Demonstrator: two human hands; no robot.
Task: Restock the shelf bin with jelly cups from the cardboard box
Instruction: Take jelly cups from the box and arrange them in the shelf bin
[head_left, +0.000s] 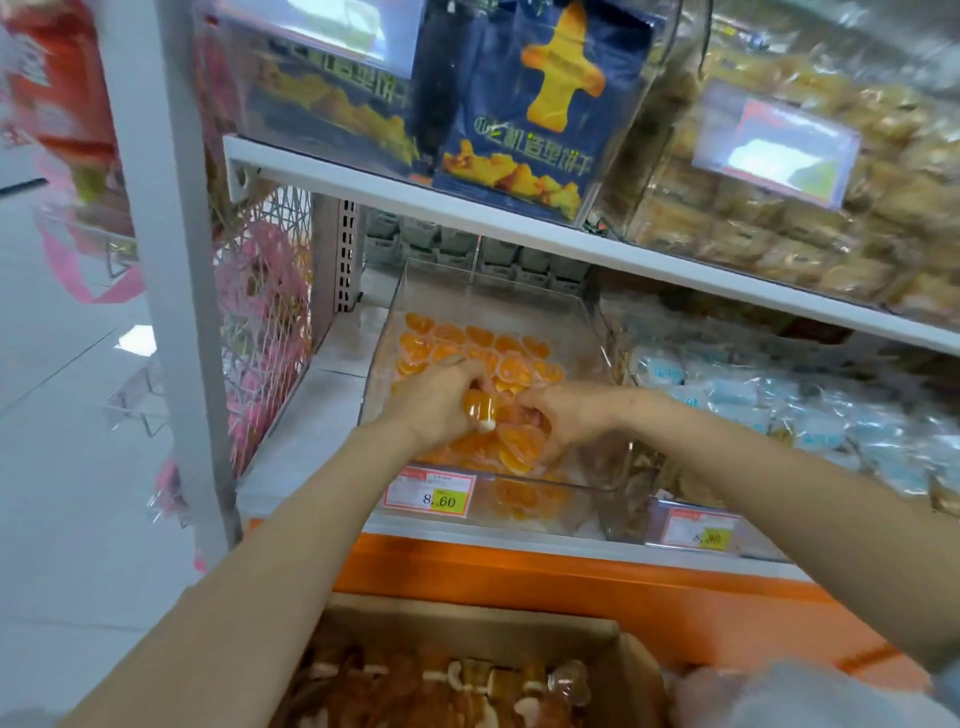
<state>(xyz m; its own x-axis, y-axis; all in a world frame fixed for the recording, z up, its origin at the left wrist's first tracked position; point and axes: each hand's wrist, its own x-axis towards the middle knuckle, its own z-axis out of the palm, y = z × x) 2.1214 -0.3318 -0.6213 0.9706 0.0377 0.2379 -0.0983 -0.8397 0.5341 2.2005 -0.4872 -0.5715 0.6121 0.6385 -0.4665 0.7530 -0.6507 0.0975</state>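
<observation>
A clear plastic shelf bin (582, 312) on the lower shelf holds several orange jelly cups (483, 343). Both of my hands reach over its front wall into the bin. My left hand (436, 400) grips an orange jelly cup (480, 408) with a white tip pointing down. My right hand (566, 415) has its fingers curled down among the cups at the front of the pile; whether it holds one is hidden. The open cardboard box (597, 631) sits below at the bottom of the view, with several more jelly cups (447, 686) inside.
A price tag (430, 493) hangs on the bin's front. Pale blue packets (779, 410) fill the bin to the right. The upper shelf (467, 208) carries dark blue snack bags and wrapped pastries. A white upright post (171, 260) stands left, with tiled floor beyond.
</observation>
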